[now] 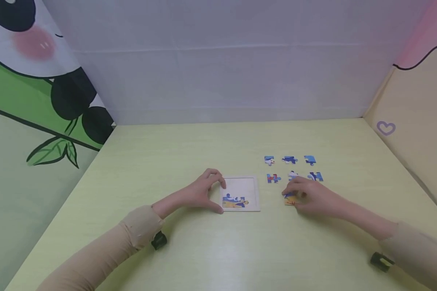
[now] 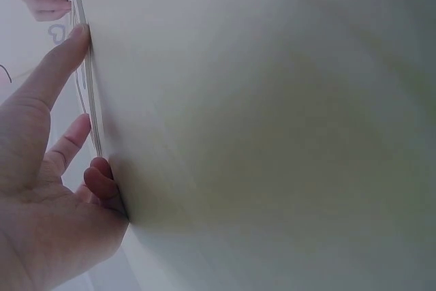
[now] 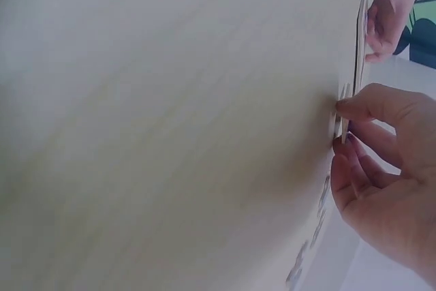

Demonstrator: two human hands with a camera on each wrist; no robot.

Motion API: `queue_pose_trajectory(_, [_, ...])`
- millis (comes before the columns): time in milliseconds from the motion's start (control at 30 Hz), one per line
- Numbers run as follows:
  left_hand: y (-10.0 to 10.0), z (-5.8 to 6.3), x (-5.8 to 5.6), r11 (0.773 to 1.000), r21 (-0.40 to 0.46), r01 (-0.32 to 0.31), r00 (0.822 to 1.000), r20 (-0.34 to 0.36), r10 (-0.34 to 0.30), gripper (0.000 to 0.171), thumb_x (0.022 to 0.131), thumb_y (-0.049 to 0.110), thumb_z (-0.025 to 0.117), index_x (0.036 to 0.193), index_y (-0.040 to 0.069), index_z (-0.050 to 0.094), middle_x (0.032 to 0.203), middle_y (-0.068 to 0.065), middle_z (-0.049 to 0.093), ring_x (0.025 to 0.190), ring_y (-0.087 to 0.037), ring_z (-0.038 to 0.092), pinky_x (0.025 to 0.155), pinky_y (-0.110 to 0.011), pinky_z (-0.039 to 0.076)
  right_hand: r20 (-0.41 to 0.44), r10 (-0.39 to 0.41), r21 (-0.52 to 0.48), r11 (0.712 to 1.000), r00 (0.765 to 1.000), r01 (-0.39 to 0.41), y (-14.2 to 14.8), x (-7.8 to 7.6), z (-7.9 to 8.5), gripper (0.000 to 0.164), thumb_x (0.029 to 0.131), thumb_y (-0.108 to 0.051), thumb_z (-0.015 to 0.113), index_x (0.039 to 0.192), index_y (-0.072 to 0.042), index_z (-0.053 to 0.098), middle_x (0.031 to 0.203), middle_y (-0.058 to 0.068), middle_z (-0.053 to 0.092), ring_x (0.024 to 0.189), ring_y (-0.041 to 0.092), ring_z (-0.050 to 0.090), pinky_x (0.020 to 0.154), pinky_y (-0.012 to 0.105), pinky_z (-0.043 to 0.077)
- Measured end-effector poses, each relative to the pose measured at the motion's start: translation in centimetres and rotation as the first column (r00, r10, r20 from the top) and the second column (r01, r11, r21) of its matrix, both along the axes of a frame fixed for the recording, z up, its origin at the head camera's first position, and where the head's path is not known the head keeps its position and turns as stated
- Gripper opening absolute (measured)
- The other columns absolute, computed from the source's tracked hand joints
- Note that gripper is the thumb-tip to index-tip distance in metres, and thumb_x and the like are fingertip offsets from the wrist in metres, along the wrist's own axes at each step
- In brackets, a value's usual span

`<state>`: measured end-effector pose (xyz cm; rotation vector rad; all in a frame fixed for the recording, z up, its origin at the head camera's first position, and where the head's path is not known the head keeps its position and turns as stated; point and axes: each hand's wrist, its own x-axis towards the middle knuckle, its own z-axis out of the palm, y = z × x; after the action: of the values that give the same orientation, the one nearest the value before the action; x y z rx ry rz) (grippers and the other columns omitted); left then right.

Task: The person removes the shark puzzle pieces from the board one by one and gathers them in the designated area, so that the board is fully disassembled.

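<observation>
A square white puzzle tray (image 1: 242, 186) lies on the table, with a few joined blue and yellow puzzle pieces (image 1: 234, 201) in its lower left corner. My left hand (image 1: 200, 193) is spread at the tray's left side, thumb at the near corner and a fingertip farther up that edge. In the left wrist view the fingertips meet the tray's thin edge (image 2: 94, 110). To the right of the tray, my right hand (image 1: 313, 197) pinches a blue and orange puzzle piece (image 1: 289, 200) between thumb and fingers. The right wrist view shows this piece edge-on, partly hidden by the fingers.
Loose puzzle pieces lie in two rows beyond my right hand; the far row includes a blue piece (image 1: 310, 160), the nearer one a red and blue piece (image 1: 273, 178). A white sheet (image 1: 218, 81) backs the table, and printed panels stand at both sides.
</observation>
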<state>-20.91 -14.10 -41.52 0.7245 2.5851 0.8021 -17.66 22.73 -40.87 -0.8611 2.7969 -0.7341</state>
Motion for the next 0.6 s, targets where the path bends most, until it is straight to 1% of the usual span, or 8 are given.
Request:
queue_pose_trajectory(100, [0.0, 0.0, 0.0, 1.000, 0.000, -0.001, 1.000, 0.001, 0.001, 0.062, 0.065, 0.033, 0.092, 0.114, 0.026, 0.055, 0.146, -0.005, 0.032, 0.127, -0.027, 0.042, 0.109, -0.046, 0.040, 0.000, -0.008, 0.005, 1.000, 1.000, 0.008, 1.2, 0.2, 0.0, 0.035, 0.080, -0.003, 0.073, 0.110, -0.022, 0.072, 0.114, -0.003, 0.065, 0.096, 0.014, 0.057, 0.077, 0.024, 0.050])
queue_pose_trajectory(233, [-0.1, 0.0, 0.0, 1.000, 0.000, 0.001, 1.000, -0.004, -0.001, 0.061, 0.065, 0.034, 0.092, 0.113, 0.025, 0.055, 0.146, -0.006, 0.032, 0.131, -0.028, 0.039, 0.112, -0.048, 0.036, -0.014, -0.013, -0.003, 1.000, 1.000, 0.013, 2.7, 0.3, -0.1, 0.038, 0.079, -0.001, 0.074, 0.110, -0.023, 0.072, 0.115, -0.004, 0.065, 0.101, 0.017, 0.060, 0.078, 0.025, 0.050])
queue_pose_trajectory(400, [-0.1, 0.1, -0.1, 1.000, 0.002, 0.002, 1.000, -0.004, -0.002, 0.062, 0.065, 0.033, 0.092, 0.113, 0.026, 0.054, 0.146, -0.006, 0.032, 0.133, -0.028, 0.038, 0.114, -0.048, 0.035, -0.066, 0.004, 0.020, 1.000, 0.998, -0.003, 4.3, 0.2, -0.5, 0.040, 0.079, -0.002, 0.076, 0.112, -0.025, 0.072, 0.115, -0.007, 0.065, 0.105, 0.017, 0.060, 0.083, 0.025, 0.051])
queue_pose_trajectory(533, [-0.2, 0.1, -0.1, 1.000, -0.001, 0.005, 1.000, -0.005, -0.005, 0.062, 0.065, 0.034, 0.092, 0.113, 0.026, 0.054, 0.146, -0.006, 0.032, 0.133, -0.028, 0.038, 0.113, -0.048, 0.035, -0.092, 0.020, 0.022, 1.000, 0.996, -0.018, 5.3, 0.2, -0.7, 0.043, 0.079, -0.003, 0.078, 0.114, -0.026, 0.072, 0.119, -0.005, 0.065, 0.108, 0.020, 0.061, 0.087, 0.027, 0.053])
queue_pose_trajectory(600, [-0.2, 0.1, 0.0, 1.000, -0.002, 0.008, 1.000, -0.008, -0.008, 0.062, 0.065, 0.034, 0.092, 0.113, 0.025, 0.054, 0.146, -0.006, 0.032, 0.131, -0.028, 0.039, 0.112, -0.048, 0.036, -0.102, 0.031, 0.024, 0.999, 0.994, -0.029, 5.8, 0.2, -0.7, 0.043, 0.079, -0.003, 0.078, 0.116, -0.025, 0.071, 0.121, -0.003, 0.065, 0.111, 0.023, 0.061, 0.089, 0.030, 0.054])
